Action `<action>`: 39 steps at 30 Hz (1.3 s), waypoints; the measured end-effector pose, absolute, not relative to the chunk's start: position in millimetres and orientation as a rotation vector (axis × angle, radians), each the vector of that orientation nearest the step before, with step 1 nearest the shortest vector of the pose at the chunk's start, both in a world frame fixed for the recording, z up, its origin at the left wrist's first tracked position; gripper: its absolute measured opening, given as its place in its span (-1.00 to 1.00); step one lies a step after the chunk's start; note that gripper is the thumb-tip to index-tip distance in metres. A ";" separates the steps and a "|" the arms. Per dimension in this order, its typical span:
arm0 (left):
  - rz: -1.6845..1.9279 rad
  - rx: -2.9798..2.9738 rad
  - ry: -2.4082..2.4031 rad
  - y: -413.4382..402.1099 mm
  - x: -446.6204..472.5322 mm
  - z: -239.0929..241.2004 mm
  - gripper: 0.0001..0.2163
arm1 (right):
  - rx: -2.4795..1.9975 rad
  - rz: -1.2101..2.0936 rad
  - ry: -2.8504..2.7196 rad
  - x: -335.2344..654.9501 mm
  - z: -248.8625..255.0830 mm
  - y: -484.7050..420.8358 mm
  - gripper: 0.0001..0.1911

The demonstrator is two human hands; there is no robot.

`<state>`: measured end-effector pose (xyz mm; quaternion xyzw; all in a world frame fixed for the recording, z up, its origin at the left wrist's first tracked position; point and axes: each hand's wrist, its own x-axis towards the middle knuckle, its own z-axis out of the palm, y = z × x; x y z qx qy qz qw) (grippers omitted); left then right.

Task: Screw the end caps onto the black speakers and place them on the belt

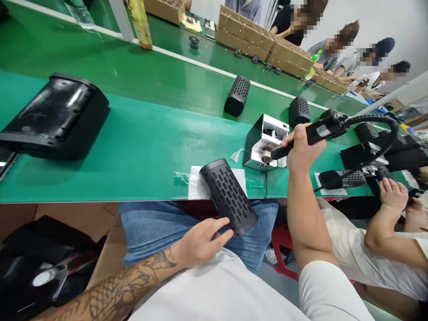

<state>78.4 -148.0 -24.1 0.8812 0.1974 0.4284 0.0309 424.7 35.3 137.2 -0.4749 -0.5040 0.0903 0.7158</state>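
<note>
My left hand (200,240) rests on the near end of a black perforated speaker shell (228,195), fingers curled round it. The shell lies half over the table's front edge, on a white pad (195,183). My right hand (301,148) is closed round a black electric screwdriver (317,133) with a thick cable (377,120). The screwdriver's tip points into a small silver and black screw feeder box (265,141) just behind the shell.
A large black housing (55,118) sits at the left. Two more perforated shells (237,95) (298,111) lie on the green belt (133,80). Cardboard trays (264,40) line the far side. A co-worker's hands (394,196) work at my right; other people sit beyond.
</note>
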 end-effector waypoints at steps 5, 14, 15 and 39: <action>0.419 3.080 0.412 -58.4 98.6 57.4 -0.17 | -1.035 0.290 -1.100 431.4 113.2 36.2 -0.35; 0.021 2.973 0.973 -2.7 112.1 94.3 -0.10 | -0.872 0.335 -1.059 411.9 150.3 -13.1 -0.53; 0.032 2.948 1.028 -2.5 110.6 92.7 -0.10 | -0.821 0.363 -1.070 406.5 156.1 -22.7 -0.55; 0.015 2.811 1.072 1.5 110.5 96.6 -0.06 | -0.693 0.830 -1.416 354.7 138.6 -40.6 -0.58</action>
